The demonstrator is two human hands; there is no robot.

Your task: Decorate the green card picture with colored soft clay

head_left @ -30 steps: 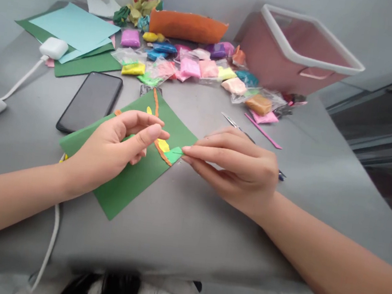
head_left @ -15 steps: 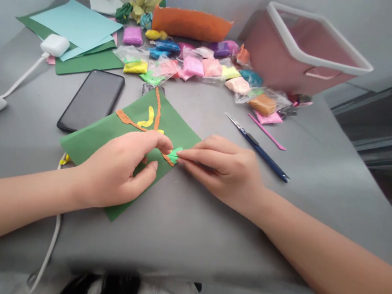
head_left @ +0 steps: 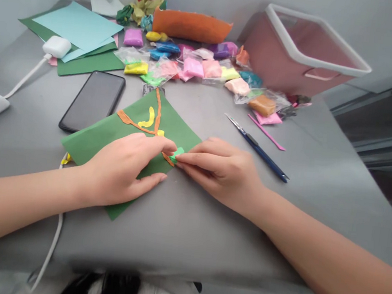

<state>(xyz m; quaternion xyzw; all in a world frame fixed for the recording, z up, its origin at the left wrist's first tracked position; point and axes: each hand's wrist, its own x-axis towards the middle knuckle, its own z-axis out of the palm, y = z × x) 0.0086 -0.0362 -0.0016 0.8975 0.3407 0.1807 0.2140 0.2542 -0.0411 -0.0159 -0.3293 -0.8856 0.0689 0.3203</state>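
Note:
A dark green paper sheet lies on the table, bearing orange strips and a yellow curved piece. Near its right edge is a small bright green piece, over the end of an orange strip. My right hand pinches the edge of this piece between thumb and forefinger. My left hand rests over the sheet, thumb and fingers apart, its fingertips touching or close beside the bright green piece.
A black phone lies left of the sheet. Packets of coloured clay spread along the back, beside a pink bin. A blue craft knife and a pink stick lie at the right.
My left thumb has moved down and right, away from its forefinger. More of the bright green piece shows between the hands.

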